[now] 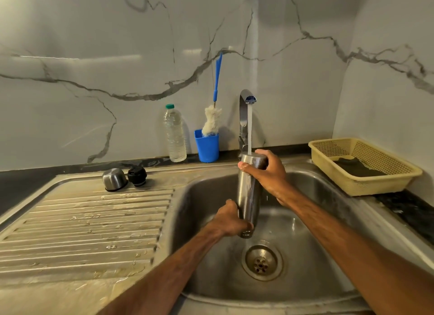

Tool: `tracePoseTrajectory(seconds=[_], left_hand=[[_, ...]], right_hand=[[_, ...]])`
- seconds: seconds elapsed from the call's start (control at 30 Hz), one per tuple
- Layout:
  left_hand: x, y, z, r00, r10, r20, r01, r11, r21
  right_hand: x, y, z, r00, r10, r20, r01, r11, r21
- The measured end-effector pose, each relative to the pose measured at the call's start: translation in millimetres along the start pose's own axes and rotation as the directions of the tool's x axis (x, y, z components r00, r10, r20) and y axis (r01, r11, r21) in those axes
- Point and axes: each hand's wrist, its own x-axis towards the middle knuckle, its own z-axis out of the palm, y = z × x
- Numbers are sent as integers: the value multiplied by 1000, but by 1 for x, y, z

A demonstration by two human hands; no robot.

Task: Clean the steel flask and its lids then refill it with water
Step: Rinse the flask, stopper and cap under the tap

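Left hand [231,218] and right hand [267,171] partly hide the gripped flask [249,192].

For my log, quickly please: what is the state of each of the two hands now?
Left hand: closed, gripping the lower end of the steel flask.
Right hand: closed, gripping the upper end of the same flask.

Brushed steel flask [249,192]; dull wet steel sink [312,234]; glossy marble-look wall [94,44]; yellow plastic mesh basket [366,185].
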Motion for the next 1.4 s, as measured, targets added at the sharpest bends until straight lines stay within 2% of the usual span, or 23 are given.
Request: tracePoseTrajectory(seconds=[0.2,0.43,0.6,0.7,0.8,0.93,1.03,1.1,1.2,1.27,1.3,1.37,1.4], left_hand=[[-1,-2,2,1000,-8,0,8,1000,-25],[-2,3,2,999,21,-48,-27,990,-140],[-6,8,-7,1000,2,16,0,990,-142],[-8,10,-14,1000,-11,14,13,985,-174],[-11,12,-23,1000,14,-22,-18,976,-218],[-12,14,-38,990,53,-131,-88,956,-280],[-10,12,-52,974,25,-226,-130,877,-463],[-12,11,-63,966,-9,-258,-145,806,-574],[-16,11,-74,958,-78,-277,-158,662,-732],[-19,11,-78,946,-138,-293,-167,567,-807],[-19,12,-80,940,-159,-302,-173,541,-823],[-20,13,-79,931,-165,-327,-185,558,-809],[-20,15,-77,929,-153,-336,-188,587,-788]], right_hand=[[-2,-2,3,1000,5,10,-5,1000,17],[-4,-7,6,998,16,63,-22,995,96],[0,-7,-1,999,-26,35,24,997,67],[4,-5,-11,999,-30,20,28,992,123],[7,-4,-23,997,68,-46,-57,975,215],[11,7,-40,952,289,-106,-239,912,334],[10,12,-53,892,447,-66,-385,829,405],[9,13,-62,863,504,29,-467,776,423],[4,13,-72,831,498,249,-553,790,264],[0,11,-75,783,464,414,-513,858,9],[-3,7,-73,737,454,501,-462,879,-117],[-11,1,-63,627,452,634,-349,891,-290],[-16,-3,-54,605,456,653,-281,889,-361]])
